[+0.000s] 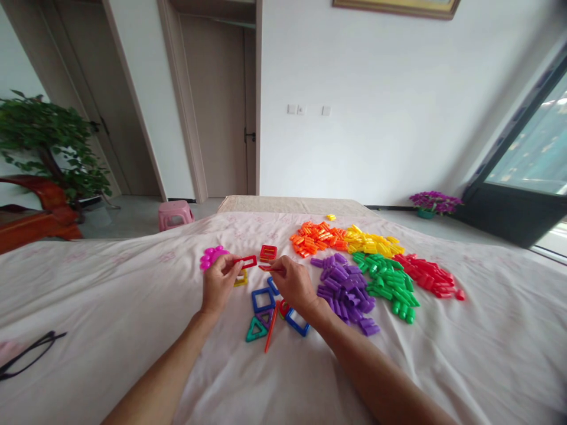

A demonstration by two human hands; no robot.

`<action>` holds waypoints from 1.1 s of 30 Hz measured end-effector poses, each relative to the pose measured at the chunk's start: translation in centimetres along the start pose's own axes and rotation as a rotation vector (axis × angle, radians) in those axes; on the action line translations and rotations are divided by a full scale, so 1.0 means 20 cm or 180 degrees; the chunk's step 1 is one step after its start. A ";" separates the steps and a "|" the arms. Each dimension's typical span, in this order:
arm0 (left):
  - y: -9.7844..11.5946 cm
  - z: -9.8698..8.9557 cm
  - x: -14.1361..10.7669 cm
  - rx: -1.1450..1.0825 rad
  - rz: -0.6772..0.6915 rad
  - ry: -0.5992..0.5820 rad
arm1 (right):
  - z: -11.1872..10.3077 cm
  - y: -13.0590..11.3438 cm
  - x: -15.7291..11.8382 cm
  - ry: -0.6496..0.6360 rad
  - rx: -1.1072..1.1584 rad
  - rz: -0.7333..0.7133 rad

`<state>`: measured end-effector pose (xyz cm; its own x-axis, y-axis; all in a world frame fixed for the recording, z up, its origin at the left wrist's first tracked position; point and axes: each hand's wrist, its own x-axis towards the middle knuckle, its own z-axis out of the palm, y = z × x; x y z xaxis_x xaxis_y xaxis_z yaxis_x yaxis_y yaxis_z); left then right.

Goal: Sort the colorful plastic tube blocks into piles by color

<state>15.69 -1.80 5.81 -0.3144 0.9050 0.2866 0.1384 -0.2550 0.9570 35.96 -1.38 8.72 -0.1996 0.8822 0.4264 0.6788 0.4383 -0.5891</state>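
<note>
My left hand (220,283) pinches a red square magnetic tile (246,262) by its edge. In my right hand (295,283) is another red magnetic tile (266,268), seen nearly edge-on and partly hidden by the fingers. Behind the hands lies a small stack of red square tiles (268,252). Under the left fingers a yellow tile (241,278) shows in part. Nearer me are blue square tiles (263,300), a teal triangle (256,330), a purple triangle (266,318) and an orange-red stick-like piece (271,327). A magenta bumpy object (213,256) sits beyond my left hand.
Heaps of orange (316,237), yellow (374,242), green (387,281), red (427,275) and purple pieces (345,289) lie to the right on the cloth-covered surface (133,307). A black strap-like loop (33,354) is at the left. A pink stool (175,215) stands beyond the edge.
</note>
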 end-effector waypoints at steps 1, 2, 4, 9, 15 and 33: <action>0.01 0.02 -0.01 -0.0243 -0.0256 -0.0168 | 0.00 0.00 0.00 0.0091 -0.0017 -0.0076; 0.03 0.04 -0.02 -0.0400 -0.0479 -0.0317 | -0.01 -0.01 0.00 0.0138 -0.0066 -0.0141; 0.04 0.07 -0.04 -0.0581 -0.0838 -0.0524 | -0.02 -0.01 0.01 0.0094 -0.0247 -0.0201; 0.07 0.13 -0.09 -0.1076 -0.1234 -0.0704 | -0.03 -0.03 -0.01 -0.0421 -0.0609 -0.0359; 0.07 0.13 -0.09 -0.1337 -0.1426 -0.0707 | -0.05 -0.04 -0.01 -0.0625 -0.0638 -0.0290; 0.09 0.14 -0.11 -0.1644 -0.1708 -0.0715 | -0.02 -0.07 -0.06 -0.1048 -0.1085 -0.0560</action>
<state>19.24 -3.30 6.81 -0.0092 0.9827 -0.1849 -0.4515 0.1609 0.8776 35.56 -3.12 9.39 -0.5067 0.8315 0.2278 0.7961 0.5526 -0.2466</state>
